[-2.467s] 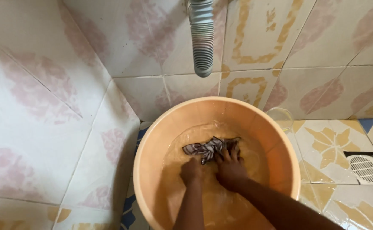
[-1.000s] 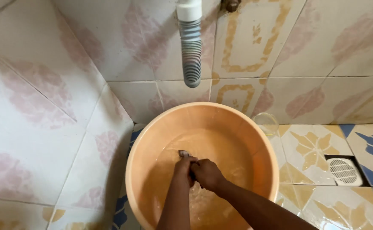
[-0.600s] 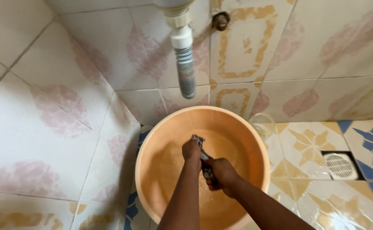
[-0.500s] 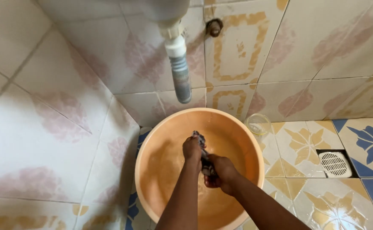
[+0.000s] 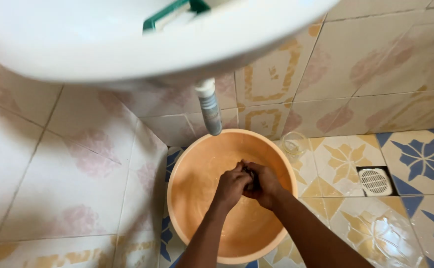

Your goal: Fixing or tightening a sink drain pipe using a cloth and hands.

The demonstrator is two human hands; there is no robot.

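Both hands clamp one small dark wet cloth (image 5: 251, 174) above the orange basin (image 5: 187, 164): left hand (image 5: 234, 182) and right hand (image 5: 264, 182) fisted, knuckles touching. Cloth bunched between them, mostly hidden, axis unclear. Drain hose (image 5: 210, 110) hangs behind.

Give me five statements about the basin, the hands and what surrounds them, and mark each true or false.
1. Both hands, left hand and right hand, are pressed together over the orange basin. True.
2. A small dark cloth is squeezed between them. True.
3. The basin sits on a wooden table. False: it sits on the tiled floor.
4. The corrugated drain hose hangs from the white sink above the basin's far rim. True.
5. The floor drain grate lies left of the basin. False: it lies to the right.
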